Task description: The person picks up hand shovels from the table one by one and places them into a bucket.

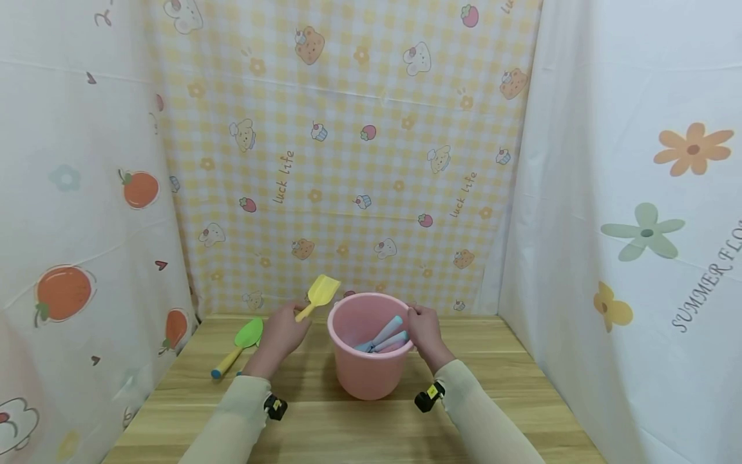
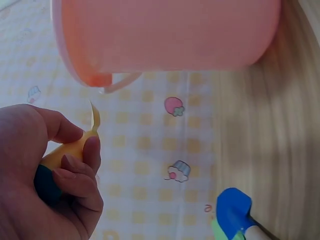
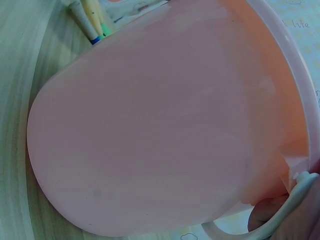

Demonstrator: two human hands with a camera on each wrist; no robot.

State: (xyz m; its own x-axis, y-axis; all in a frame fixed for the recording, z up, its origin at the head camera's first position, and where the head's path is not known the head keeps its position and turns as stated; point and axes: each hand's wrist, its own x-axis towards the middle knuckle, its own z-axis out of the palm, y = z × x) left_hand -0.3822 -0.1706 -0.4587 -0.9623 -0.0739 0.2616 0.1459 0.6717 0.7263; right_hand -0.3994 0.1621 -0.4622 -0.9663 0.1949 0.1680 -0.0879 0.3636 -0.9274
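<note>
My left hand (image 1: 286, 332) grips the handle of a small yellow shovel (image 1: 323, 290), its blade raised to the left of a pink bucket (image 1: 369, 377). In the left wrist view, fingers curl round the yellow handle, which has a dark blue-green end (image 2: 47, 186). The bucket stands upright on the table, with several tools with light blue handles (image 1: 387, 330) inside it. My right hand (image 1: 425, 332) holds the bucket's right rim. In the right wrist view, this hand shows only partly, beside the bucket's pale bail handle (image 3: 280, 217).
To the left on the wooden table (image 1: 487, 399) lies a green-bladed shovel (image 1: 249, 332) with a yellow handle and blue end. A blue-bladed tool (image 2: 233, 210) lies near it. Patterned cloth (image 1: 348, 180) hangs behind and at both sides.
</note>
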